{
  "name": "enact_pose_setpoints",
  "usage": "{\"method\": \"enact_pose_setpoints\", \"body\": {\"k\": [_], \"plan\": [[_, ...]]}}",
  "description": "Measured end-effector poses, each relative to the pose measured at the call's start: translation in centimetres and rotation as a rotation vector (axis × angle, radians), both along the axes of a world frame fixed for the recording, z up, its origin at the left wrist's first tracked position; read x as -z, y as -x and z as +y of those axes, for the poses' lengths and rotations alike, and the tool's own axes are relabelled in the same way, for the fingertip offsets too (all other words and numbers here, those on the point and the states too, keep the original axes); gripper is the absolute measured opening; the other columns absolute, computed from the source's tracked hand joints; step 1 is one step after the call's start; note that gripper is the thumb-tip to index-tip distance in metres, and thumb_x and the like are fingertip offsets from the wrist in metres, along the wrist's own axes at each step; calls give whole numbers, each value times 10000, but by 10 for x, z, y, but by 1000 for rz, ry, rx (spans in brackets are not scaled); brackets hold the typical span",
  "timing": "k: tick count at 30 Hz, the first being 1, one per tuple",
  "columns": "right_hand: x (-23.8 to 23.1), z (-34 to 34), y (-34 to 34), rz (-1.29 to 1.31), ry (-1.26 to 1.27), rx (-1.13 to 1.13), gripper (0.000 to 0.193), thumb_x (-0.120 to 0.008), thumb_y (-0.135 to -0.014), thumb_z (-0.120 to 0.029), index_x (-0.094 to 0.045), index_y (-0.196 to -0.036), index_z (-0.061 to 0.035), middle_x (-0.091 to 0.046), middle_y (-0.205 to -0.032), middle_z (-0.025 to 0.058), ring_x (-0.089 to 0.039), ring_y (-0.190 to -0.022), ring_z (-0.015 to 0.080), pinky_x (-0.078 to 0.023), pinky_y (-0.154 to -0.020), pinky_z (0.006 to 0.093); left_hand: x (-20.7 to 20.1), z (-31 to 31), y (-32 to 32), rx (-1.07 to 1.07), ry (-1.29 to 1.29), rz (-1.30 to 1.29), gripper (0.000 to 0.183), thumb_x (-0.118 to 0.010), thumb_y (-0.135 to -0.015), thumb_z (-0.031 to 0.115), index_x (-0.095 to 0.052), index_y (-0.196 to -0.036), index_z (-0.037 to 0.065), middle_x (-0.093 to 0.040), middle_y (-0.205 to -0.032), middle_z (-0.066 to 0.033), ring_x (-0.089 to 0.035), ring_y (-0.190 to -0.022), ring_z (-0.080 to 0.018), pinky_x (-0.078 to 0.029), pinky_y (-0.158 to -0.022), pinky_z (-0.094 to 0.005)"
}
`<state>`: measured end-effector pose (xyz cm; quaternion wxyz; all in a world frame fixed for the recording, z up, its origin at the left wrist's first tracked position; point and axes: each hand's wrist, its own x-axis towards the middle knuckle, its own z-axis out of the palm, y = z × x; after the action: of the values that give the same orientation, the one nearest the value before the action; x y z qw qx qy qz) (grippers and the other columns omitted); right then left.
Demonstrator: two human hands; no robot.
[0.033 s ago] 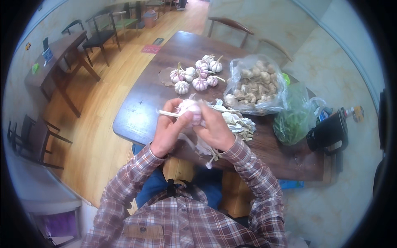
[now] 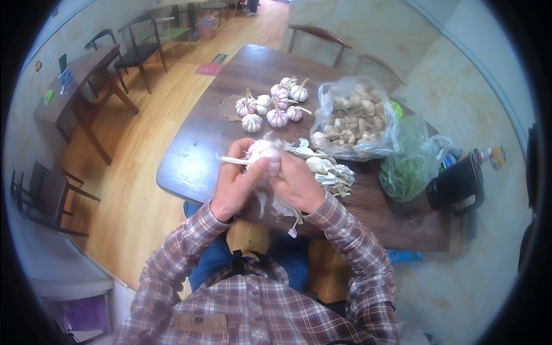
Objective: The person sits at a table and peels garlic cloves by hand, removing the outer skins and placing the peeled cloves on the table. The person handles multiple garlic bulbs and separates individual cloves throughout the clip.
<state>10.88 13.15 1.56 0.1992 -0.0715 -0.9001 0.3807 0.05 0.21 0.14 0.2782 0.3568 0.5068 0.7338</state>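
A garlic bulb [image 2: 264, 150] with a pale stalk pointing left is held over the near edge of the table, between both hands. My left hand [image 2: 233, 187] is closed around it, the thumb pressed along its front. On the bulb's right side, the fingers of my right hand [image 2: 299, 184] are closed against it; their tips are partly hidden. Peeled garlic skins [image 2: 330, 172] lie heaped just beyond and right of my right hand. Loose skin with a stalk hangs below the hands. Farther off, several whitish-purple garlic bulbs [image 2: 277, 118] sit grouped on the table.
On the dark wooden table [image 2: 190, 155], a clear bag of unpeeled garlic [image 2: 359, 115] stands right of the group. Beside it are a bag of green vegetables [image 2: 402, 172] and a black kettle [image 2: 457, 184]. A chair [image 2: 322, 35] stands at the far side.
The garlic bulb and my right hand have shifted very slightly. The stalk end hanging below has swung a little to the right.
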Motion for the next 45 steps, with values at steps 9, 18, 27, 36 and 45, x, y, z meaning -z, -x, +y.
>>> {"method": "enact_pose_setpoints", "body": {"k": [9,18,27,36,45], "plan": [[0,9,9,8,-300,59,184,-548,-885,-107,-537,-1026,10,-630,-811,218,-637,-722,423,-513,-650,473,9,14,27,158,-4,-247,533,-609,-892,486,-569,-1122,6,-593,-768,-40,-494,-549,-106,-397,-490,-254],[-21,26,-5,-197,-481,-44,599,-693,-838,-331,-488,-1322,-45,-547,-1230,212,-518,-1176,369,-420,-985,477,11,5,92,97,264,111,519,-651,-913,420,-538,-1240,33,-577,-865,-3,-467,-633,-49,-340,-531,-193],[40,12,8,-204,-803,-194,531,-660,-853,-435,-582,-1286,-138,-502,-1375,144,-367,-1375,364,-200,-1153,619,44,30,117,-58,455,951,621,-838,-703,215,-567,-1227,21,-579,-1152,-198,-581,-1063,-375,-483,-891,-419],[-11,62,-30,109,-477,58,231,-634,-851,-248,-631,-943,-36,-624,-1037,141,-585,-1061,324,-446,-985,453,51,90,121,-142,376,1028,608,-857,-696,224,-585,-1204,30,-602,-1097,-176,-602,-1029,-375,-488,-880,-440],[-18,191,-91,-275,-814,789,142,-627,-807,-91,-622,-929,-17,-634,-955,175,-618,-961,370,-506,-835,479,46,135,115,-211,440,1007,587,-854,-703,230,-593,-1202,64,-588,-1128,-175,-603,-1040,-384,-497,-871,-461]]}}
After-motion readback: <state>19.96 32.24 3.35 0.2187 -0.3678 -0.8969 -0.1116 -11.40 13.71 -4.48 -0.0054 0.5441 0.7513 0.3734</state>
